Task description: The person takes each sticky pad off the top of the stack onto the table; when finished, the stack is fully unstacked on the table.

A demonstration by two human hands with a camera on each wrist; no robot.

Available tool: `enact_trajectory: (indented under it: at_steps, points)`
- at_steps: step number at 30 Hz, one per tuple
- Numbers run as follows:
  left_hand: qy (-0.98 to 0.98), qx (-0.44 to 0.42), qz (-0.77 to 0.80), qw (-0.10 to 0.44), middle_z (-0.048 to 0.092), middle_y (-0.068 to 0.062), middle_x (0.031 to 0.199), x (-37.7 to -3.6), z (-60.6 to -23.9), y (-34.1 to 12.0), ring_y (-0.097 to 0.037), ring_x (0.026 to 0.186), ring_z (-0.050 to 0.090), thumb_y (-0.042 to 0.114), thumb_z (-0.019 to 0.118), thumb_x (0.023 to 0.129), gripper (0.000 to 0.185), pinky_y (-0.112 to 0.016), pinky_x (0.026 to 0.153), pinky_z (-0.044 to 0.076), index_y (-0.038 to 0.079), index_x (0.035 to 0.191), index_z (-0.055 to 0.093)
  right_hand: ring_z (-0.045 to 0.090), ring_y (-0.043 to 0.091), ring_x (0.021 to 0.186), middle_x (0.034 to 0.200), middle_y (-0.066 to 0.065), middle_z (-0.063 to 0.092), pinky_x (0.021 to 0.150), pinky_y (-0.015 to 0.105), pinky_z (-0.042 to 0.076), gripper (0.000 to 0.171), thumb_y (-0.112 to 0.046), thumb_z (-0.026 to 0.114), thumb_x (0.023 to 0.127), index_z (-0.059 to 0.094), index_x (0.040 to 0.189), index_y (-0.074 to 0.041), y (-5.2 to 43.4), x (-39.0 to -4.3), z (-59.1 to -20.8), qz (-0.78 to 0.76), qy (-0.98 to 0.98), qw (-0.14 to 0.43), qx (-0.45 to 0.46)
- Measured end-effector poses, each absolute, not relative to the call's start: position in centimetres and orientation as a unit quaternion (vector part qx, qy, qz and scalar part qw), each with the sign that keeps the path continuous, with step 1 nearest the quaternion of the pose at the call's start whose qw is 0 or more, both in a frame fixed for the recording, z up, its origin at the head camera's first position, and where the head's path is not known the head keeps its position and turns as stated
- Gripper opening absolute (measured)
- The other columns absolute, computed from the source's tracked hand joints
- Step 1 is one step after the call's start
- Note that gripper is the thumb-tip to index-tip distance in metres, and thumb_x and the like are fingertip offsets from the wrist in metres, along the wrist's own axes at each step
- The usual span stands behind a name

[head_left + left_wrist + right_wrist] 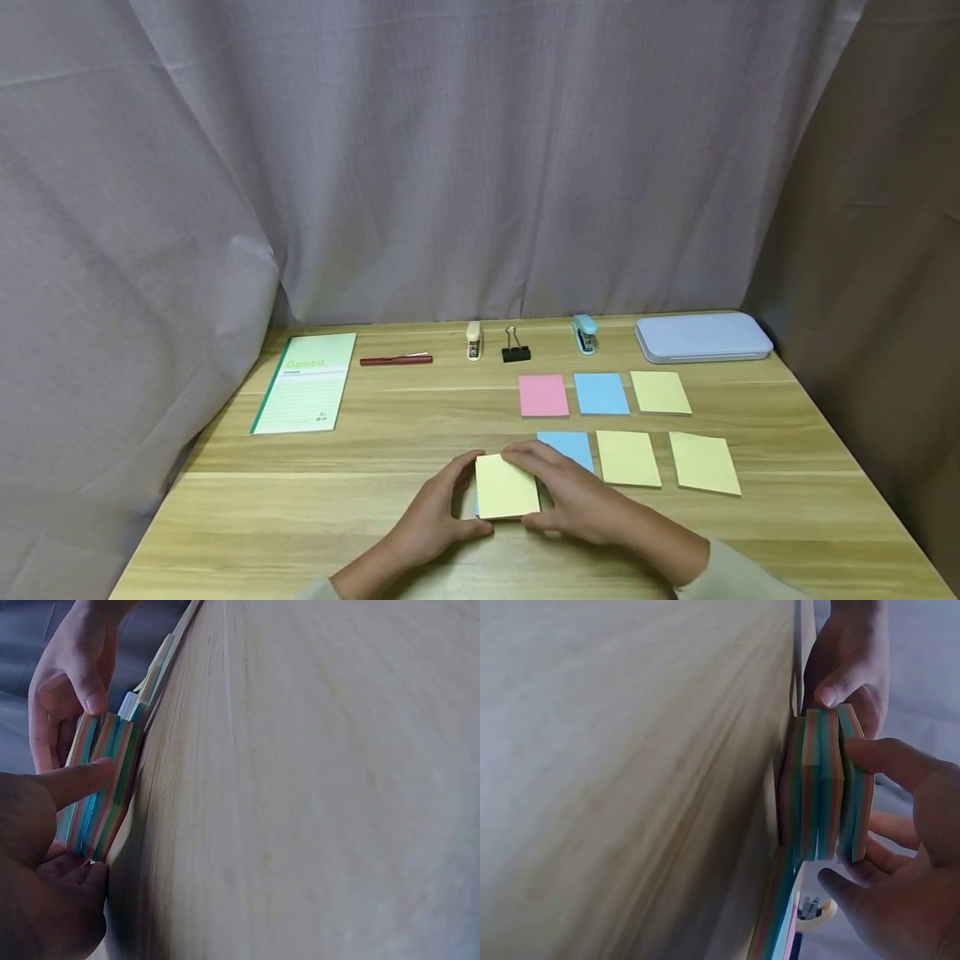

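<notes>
As fingers (529, 459) grip stacked paper squares (507, 488), striped edges (830, 814), woodgrain tabletop (315, 475)

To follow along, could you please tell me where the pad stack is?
In the head view, the pad stack is at lower centre, between the left hand and right hand, left of a blue pad.

Note stack (507, 487) — yellow top, striped sides; pen (396, 360) — dark red.
</notes>
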State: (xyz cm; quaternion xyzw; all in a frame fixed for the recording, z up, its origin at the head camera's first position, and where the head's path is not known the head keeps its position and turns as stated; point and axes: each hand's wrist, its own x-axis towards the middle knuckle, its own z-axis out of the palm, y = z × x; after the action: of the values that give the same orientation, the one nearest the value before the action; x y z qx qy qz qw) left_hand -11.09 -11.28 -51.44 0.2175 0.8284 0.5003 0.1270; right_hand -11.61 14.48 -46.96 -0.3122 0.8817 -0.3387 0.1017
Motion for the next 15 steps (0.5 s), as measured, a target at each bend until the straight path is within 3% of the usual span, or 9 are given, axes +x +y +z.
enact_trajectory:
  at_steps: [8, 15]
  points:
    - [0.828, 0.212, 0.504, 0.124, 0.044, -0.014, 0.159, -11.0, -51.5, -11.2, -0.03, 0.147, 0.041, 0.018, 0.088, 0.082, 0.092, -0.047, 0.121, 0.03, 0.01, 0.157, 0.036, 0.049, 0.023, 0.138, 0.154, -0.004, 0.044, 0.109, 0.05, 0.048, 0.079, -0.021, 0.085, 0.086, 0.046, 0.155, -0.014, 17.0, -10.0, -46.3, -0.338, 0.889, 0.074, -0.299]
    - [0.832, 0.212, 0.499, 0.115, 0.046, -0.013, 0.158, -11.0, -51.6, -11.0, -0.028, 0.147, 0.042, 0.012, 0.089, 0.081, 0.092, -0.046, 0.121, 0.031, 0.009, 0.156, 0.038, 0.053, 0.016, 0.131, 0.149, -0.011, 0.048, 0.104, 0.033, 0.05, 0.079, -0.026, 0.087, 0.084, 0.049, 0.152, -0.017, 20.2, -7.8, -46.6, -0.34, 0.892, 0.067, -0.29]
